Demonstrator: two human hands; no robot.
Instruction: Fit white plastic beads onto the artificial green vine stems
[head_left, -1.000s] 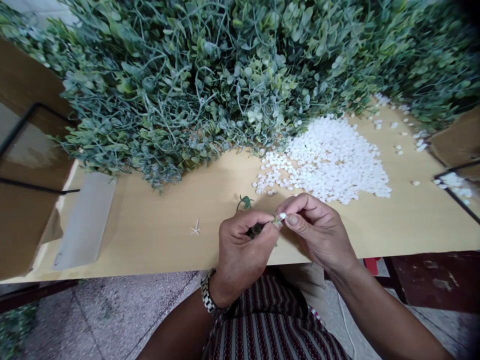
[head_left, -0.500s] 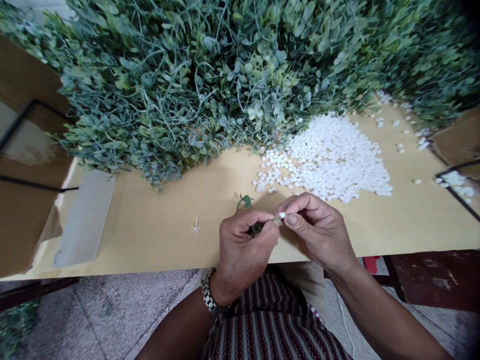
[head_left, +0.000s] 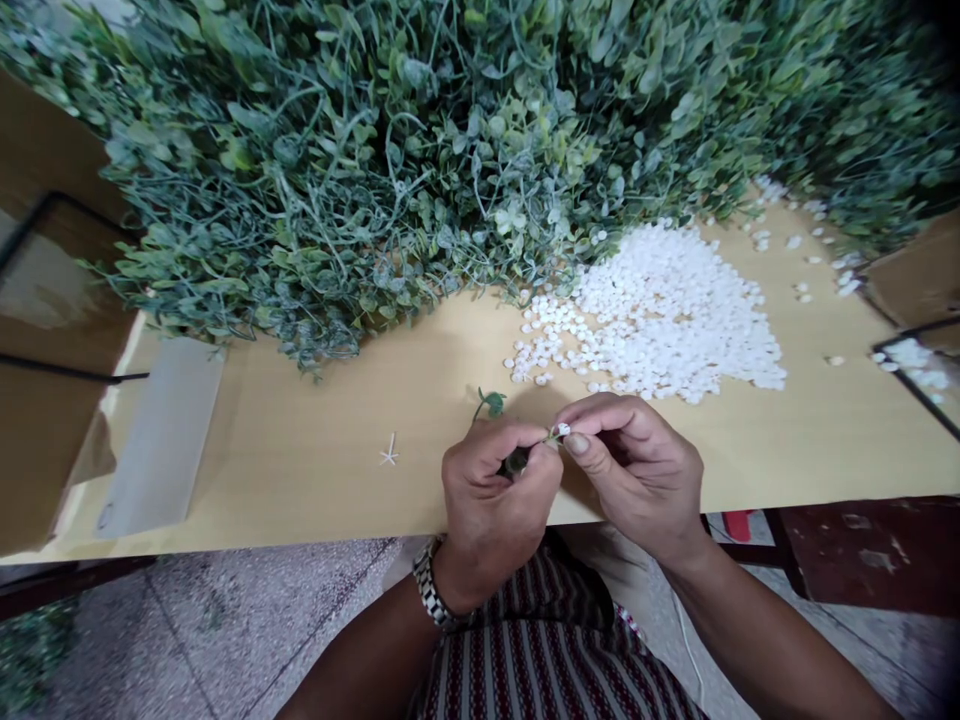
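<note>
My left hand (head_left: 499, 495) is closed on a green artificial stem, pinching its thin tip between thumb and forefinger. A leafy end of green (head_left: 491, 403) pokes out above that hand, and most of the stem is hidden in the palm. At the tip sits a small white button-like piece (head_left: 563, 429), pinched by the thumb and forefinger of my right hand (head_left: 637, 465). Just behind my right hand spreads a heap of similar white pieces (head_left: 667, 310) on the table.
Bushy artificial greenery (head_left: 420, 160) covers the back of the table (head_left: 300, 470). A small white star-shaped piece (head_left: 389, 451) lies left of my hands. A whitish strip (head_left: 161, 440) and a cardboard box (head_left: 52, 300) are at the left, another box (head_left: 922, 270) at the right.
Both hands stay nearly in place, with the white piece still at the stem's tip. My right fingers have shifted slightly around it. The view has moved a little.
</note>
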